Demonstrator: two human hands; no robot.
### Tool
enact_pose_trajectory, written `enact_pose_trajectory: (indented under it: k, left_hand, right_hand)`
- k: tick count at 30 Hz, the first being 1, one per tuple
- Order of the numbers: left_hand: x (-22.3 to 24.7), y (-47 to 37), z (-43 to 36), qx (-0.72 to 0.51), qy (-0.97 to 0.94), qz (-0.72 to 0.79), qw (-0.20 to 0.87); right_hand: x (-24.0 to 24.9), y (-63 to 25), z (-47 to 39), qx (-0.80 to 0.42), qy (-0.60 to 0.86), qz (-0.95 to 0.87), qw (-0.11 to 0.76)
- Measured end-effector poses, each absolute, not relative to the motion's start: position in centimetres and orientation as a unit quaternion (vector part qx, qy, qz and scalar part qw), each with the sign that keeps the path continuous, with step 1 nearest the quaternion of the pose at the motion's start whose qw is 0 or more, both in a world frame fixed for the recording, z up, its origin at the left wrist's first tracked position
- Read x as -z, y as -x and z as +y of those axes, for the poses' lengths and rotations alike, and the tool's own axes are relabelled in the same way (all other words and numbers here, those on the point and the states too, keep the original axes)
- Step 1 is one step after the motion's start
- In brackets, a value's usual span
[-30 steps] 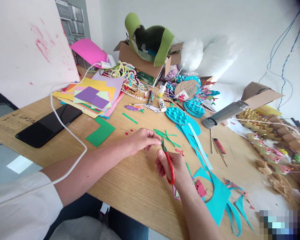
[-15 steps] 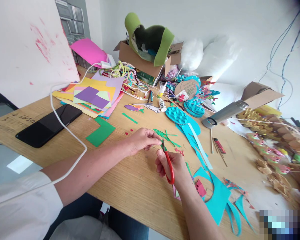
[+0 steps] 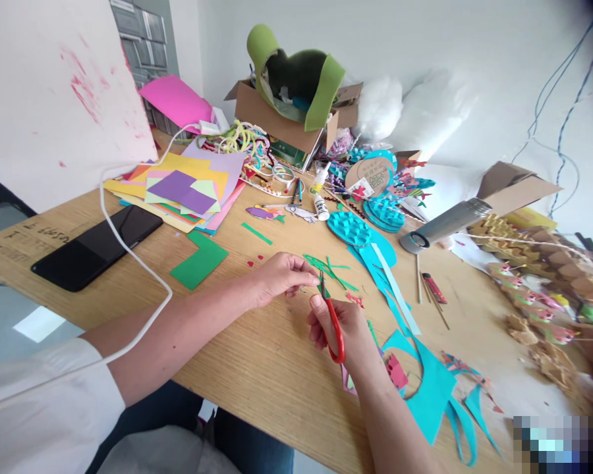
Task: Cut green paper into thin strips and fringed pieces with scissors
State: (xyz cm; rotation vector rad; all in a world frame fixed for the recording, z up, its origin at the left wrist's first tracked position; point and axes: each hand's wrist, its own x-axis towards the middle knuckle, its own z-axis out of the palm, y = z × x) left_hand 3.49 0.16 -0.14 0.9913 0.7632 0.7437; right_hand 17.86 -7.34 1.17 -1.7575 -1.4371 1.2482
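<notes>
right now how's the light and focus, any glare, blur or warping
Head view: bright light, greyish sheen on the black phone, washed-out patch on the table toward the right; also head view: red-handled scissors fairly sharp, right edge softer and stretched, upper right corner dark, lower right corner pixelated.

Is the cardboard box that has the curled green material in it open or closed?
Open. The cardboard box has its flaps standing outward, and the curled green material rises above its top.
</notes>
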Motion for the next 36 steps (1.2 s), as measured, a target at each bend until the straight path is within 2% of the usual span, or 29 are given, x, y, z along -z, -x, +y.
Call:
enact_pose_trajectory:
  k: [36]
  left_hand:
    - [0.01, -3.35, 0.29, -0.346, -0.459, 0.343, 0.743]
  right_hand:
    - [-1.49, -17.80, -7.39, -0.469, 0.654, -0.529, 0.270]
